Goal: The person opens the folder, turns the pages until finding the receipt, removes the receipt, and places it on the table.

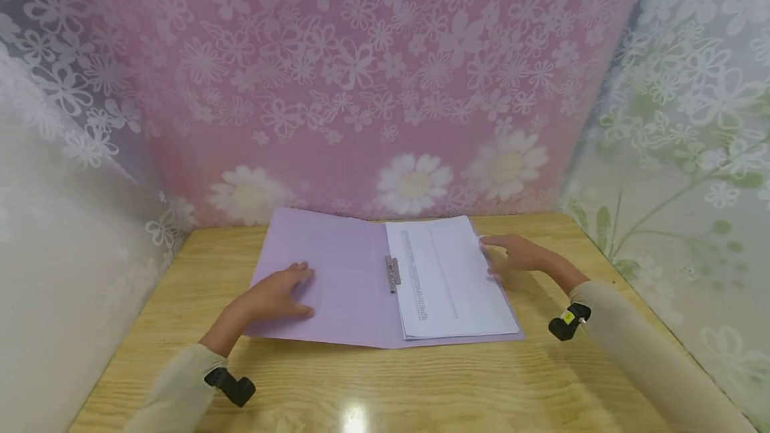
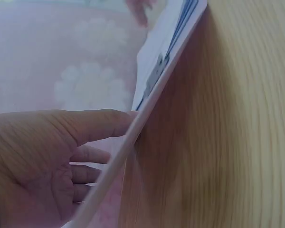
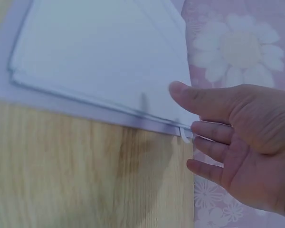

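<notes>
A light purple file folder (image 1: 343, 286) lies spread open on the wooden table. Its metal clip (image 1: 392, 274) runs along the left side of a stack of white printed sheets (image 1: 451, 279). My left hand (image 1: 278, 296) is on the inner face of the left cover, thumb and fingers extended, with the thumb tip at the cover in the left wrist view. At the right edge of the sheets is my right hand (image 1: 516, 254), its fingers loosely extended. In the right wrist view its thumb reaches over the paper's edge, near a small white tab (image 3: 185, 135).
The wooden table (image 1: 313, 386) meets a pink flowered cloth backdrop (image 1: 361, 105) just behind the folder. Pale flowered cloth also hangs on the left (image 1: 66, 239) and right (image 1: 692, 219). Small black cameras sit on the left wrist (image 1: 231, 386) and right wrist (image 1: 569, 322).
</notes>
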`<state>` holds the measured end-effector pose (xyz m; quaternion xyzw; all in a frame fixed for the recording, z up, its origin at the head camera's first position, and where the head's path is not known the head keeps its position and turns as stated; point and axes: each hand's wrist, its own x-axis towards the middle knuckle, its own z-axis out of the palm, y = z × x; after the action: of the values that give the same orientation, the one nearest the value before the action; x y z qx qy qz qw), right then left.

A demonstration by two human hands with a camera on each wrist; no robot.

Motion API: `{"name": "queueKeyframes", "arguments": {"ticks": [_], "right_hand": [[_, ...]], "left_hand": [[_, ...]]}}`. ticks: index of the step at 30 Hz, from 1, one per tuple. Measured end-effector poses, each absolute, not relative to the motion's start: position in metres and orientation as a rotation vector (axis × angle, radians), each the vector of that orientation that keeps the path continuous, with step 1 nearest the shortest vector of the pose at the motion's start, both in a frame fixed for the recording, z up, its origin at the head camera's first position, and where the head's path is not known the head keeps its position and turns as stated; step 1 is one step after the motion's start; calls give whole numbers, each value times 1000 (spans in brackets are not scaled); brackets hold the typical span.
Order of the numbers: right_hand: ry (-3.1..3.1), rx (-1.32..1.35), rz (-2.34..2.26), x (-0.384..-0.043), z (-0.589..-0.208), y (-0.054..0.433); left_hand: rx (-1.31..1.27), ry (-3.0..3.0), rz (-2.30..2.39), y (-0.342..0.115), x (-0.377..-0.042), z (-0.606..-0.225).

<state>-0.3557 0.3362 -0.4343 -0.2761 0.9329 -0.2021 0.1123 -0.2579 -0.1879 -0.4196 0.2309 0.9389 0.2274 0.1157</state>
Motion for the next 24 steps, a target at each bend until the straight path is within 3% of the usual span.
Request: {"name": "queueKeyframes", "arguments": {"ticks": [13, 24], "right_hand": [[2828, -668, -827, -401, -456, 316], [2818, -518, -823, -418, -471, 305]], "left_hand": [[858, 2703, 735, -79, -264, -464], [1008, 2748, 631, -52, -260, -496]]}}
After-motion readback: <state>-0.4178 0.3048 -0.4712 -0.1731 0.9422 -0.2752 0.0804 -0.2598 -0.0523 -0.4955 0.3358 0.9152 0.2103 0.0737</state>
